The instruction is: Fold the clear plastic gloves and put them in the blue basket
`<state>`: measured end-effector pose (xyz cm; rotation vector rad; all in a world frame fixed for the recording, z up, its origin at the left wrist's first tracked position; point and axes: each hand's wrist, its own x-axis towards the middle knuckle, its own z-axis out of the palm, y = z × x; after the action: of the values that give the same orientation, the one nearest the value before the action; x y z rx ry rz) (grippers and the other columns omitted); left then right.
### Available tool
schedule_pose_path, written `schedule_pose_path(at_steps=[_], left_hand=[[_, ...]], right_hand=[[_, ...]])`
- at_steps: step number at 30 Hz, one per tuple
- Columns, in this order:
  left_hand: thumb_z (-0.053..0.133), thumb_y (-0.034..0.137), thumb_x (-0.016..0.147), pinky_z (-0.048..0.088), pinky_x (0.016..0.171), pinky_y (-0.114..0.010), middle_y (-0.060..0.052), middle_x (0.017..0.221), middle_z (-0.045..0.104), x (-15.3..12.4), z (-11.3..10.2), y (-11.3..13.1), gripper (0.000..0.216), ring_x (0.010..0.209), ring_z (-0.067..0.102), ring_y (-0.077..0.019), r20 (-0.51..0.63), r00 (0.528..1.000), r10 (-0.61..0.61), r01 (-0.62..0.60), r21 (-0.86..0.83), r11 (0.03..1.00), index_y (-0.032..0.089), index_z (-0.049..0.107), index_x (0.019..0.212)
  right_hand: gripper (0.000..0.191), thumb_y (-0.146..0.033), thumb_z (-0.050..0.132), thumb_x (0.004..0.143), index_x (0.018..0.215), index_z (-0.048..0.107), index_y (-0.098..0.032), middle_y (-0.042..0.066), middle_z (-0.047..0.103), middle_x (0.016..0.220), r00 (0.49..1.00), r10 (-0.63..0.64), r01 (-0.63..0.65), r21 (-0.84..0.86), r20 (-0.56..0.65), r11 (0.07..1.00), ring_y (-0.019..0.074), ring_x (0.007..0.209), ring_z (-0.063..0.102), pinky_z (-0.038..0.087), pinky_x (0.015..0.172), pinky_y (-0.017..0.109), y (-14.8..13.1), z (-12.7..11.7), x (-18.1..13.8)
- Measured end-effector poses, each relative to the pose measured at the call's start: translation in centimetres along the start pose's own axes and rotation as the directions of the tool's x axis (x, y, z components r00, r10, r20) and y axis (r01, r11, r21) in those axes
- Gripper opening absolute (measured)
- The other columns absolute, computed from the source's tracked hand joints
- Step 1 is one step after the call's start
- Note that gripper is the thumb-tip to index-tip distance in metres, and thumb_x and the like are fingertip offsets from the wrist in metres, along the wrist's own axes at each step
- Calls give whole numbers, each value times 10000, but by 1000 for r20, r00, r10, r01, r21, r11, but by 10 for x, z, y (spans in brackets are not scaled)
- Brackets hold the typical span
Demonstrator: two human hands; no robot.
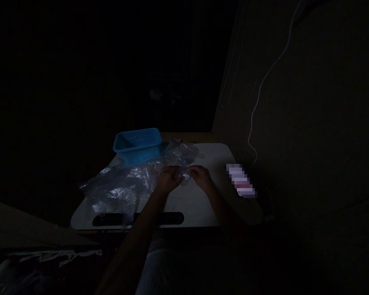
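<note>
Close together, fingers (196, 169) on clear plastic (185, 175)

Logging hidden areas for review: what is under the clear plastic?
Under the clear plastic lie the white tabletop and part of its black slot. Anything beneath the crumpled folds cannot be made out.

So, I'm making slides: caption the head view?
Left hand and right hand hold clear plastic over a white table, blue bin beyond.

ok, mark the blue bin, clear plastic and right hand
Blue bin (141, 155): head view, front wall.
Clear plastic (139, 175): head view, crumpled middle.
Right hand (201, 176): head view, back of hand.
</note>
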<state>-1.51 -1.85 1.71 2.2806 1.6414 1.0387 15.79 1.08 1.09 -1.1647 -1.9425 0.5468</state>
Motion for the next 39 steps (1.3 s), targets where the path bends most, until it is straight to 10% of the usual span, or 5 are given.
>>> schedule_pose_path(at_steps=[12, 20, 26, 39], left_hand=[[578, 419, 651, 378, 442, -224, -6, 525, 573, -2, 10, -21, 304, 471, 512, -121, 62, 927, -370, 336, -575, 746, 129, 654, 706], [664, 355, 538, 296, 405, -184, 32, 481, 504, 0, 1, -10, 237, 416, 413, -62, 96, 887, -452, 372, -730, 574, 140, 579, 589], [651, 331, 549, 252, 382, -178, 70, 427, 424, -3, -2, -9, 220, 356, 349, -42, 143, 883, -447, 342, -848, 405, 156, 521, 575], [645, 364, 566, 390, 519, -241, -28, 592, 615, -1, -2, -7, 219, 569, 545, -143, 53, 886, -460, 359, -705, 611, 148, 656, 599]], right_hand=[[228, -381, 447, 752, 687, 571, -201, -14, 575, 580, 960, 207, -119, 392, -188, 912, 136, 599, 545, 429, 608, 244, 10, -2, 1], [270, -427, 449, 722, 722, 587, -194, 1, 592, 670, 924, 289, -130, 504, -251, 854, 148, 673, 550, 428, 633, 251, 9, -4, 2], [282, -411, 568, 620, 764, 606, -171, -9, 545, 641, 968, 200, -141, 330, -151, 933, 125, 591, 485, 392, 568, 238, 4, 0, 2], [279, -416, 490, 677, 590, 585, -168, -28, 530, 547, 964, 265, -228, 510, 1, 829, 124, 575, 480, 369, 568, 233, -3, -11, -6]])
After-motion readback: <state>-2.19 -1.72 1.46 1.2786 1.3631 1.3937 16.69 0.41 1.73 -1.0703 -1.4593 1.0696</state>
